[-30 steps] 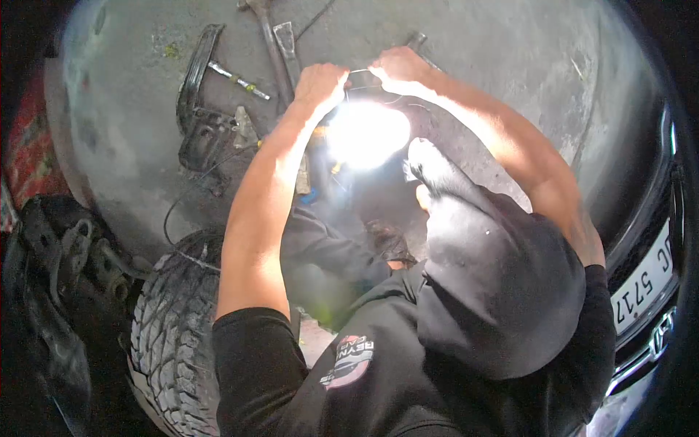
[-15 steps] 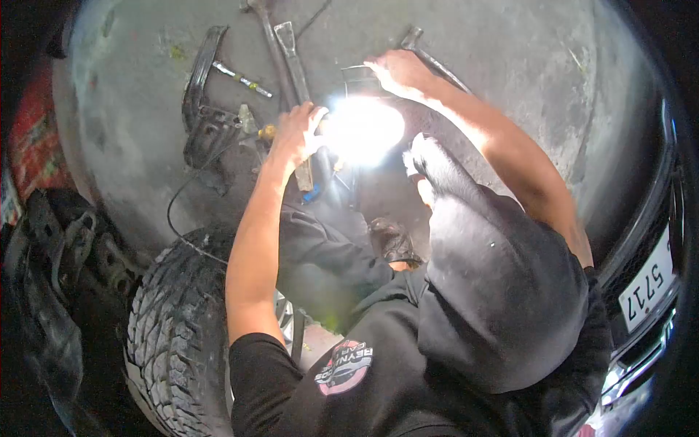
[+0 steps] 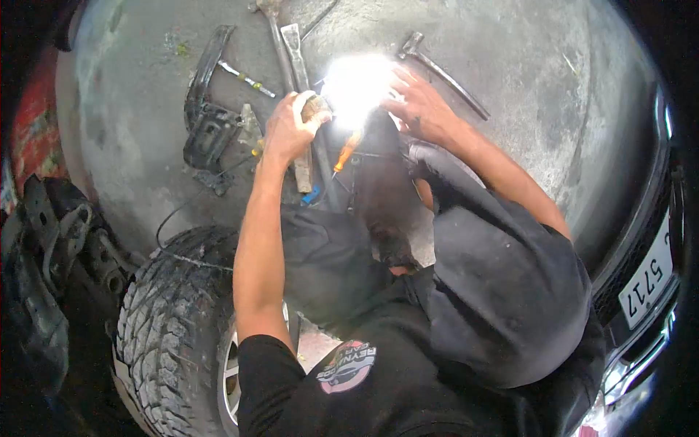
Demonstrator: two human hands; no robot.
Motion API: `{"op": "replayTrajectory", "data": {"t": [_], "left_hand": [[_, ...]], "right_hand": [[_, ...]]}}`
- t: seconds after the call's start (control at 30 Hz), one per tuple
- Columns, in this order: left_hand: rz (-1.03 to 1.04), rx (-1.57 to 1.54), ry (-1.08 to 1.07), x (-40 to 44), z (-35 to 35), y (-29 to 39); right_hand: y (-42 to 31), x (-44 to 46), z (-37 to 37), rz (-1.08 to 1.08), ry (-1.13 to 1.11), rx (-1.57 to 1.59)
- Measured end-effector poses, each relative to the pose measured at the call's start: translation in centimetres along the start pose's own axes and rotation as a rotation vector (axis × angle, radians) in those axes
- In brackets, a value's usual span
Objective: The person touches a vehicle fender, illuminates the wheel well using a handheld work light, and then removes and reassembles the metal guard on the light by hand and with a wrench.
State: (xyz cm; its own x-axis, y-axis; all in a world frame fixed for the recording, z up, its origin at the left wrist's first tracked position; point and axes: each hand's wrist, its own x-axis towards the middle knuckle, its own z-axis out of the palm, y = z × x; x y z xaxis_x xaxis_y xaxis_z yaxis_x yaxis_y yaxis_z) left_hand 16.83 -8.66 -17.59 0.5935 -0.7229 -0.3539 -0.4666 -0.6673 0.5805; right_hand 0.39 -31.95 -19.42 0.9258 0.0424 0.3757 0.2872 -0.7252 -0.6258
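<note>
My left hand (image 3: 287, 131) is closed around a small rounded yellow-brown object (image 3: 316, 109), above the long metal tools on the floor. Across from it, my right hand (image 3: 422, 105) is bent beside a very bright glare (image 3: 357, 86). The glare washes out its fingertips and whatever they may touch. Just below the glare lies an orange-handled screwdriver (image 3: 346, 151). A flat metal bar (image 3: 296, 62) runs under my left hand, beside a longer tool (image 3: 275, 36).
A hammer-like tool (image 3: 448, 76) lies at the upper right. Black metal parts (image 3: 211, 135) and a thin rod (image 3: 247, 79) are at the left. A large tyre (image 3: 175, 328) stands lower left. A vehicle's front with a number plate (image 3: 646, 280) edges the right side.
My left hand has left the thin wire and closed on the yellow-brown object. My right hand has moved down, and the wire it held no longer shows. The glare has shifted up, uncovering the screwdriver.
</note>
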Motion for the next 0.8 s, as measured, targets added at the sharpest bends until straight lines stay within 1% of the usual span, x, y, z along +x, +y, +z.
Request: {"op": "replayTrajectory", "data": {"t": [0.1,0.13,0.17,0.2,0.27,0.3,0.37,0.4,0.43,0.5,0.57,0.63,0.7,0.73,0.8], "left_hand": [[-0.012,0.010,0.022,0.0,0.4,0.9],[-0.006,-0.009,0.079,0.0,0.8,1.0],[0.002,-0.028,0.137,0.1,1.2,1.1],[0.008,-0.030,0.134,0.1,1.5,1.4],[0.041,0.019,0.261,0.2,2.1,2.1],[0.047,0.016,0.260,0.2,2.3,2.5],[0.079,0.060,0.363,0.2,2.5,2.8],[0.085,0.058,0.361,0.1,2.6,3.3],[0.086,0.096,0.350,-0.1,2.7,3.8],[0.090,0.131,0.337,-0.1,3.1,4.1],[0.109,0.121,0.364,-0.3,3.7,3.7],[0.131,0.141,0.397,-0.4,3.5,4.4],[0.157,0.156,0.431,-0.3,3.5,5.5],[0.153,0.151,0.440,-0.2,3.4,6.0],[0.154,0.147,0.458,0.0,3.3,6.3]], "right_hand": [[0.2,-1.1,-0.2,0.068,0.037,0.024],[0.7,-2.1,0.7,0.192,0.122,0.062],[1.3,-3.0,1.2,0.255,0.165,0.075],[1.3,-3.1,1.2,0.317,0.210,0.091],[1.1,-3.1,1.1,0.496,0.164,-0.022],[1.1,-3.0,1.1,0.498,0.166,-0.028],[1.1,-2.4,2.1,0.854,0.471,1.072],[1.5,-2.6,2.9,0.855,0.476,1.067],[2.3,-2.9,4.3,0.793,0.454,1.208],[4.3,-3.9,6.0,0.730,0.432,1.344],[5.9,-4.5,7.5,0.659,0.369,1.299],[5.8,-4.3,7.8,0.620,0.335,1.281],[5.1,-4.3,7.3,0.644,0.352,1.649],[4.8,-4.1,6.6,0.644,0.350,1.649],[4.1,-2.8,4.6,0.566,0.334,1.736]]}}
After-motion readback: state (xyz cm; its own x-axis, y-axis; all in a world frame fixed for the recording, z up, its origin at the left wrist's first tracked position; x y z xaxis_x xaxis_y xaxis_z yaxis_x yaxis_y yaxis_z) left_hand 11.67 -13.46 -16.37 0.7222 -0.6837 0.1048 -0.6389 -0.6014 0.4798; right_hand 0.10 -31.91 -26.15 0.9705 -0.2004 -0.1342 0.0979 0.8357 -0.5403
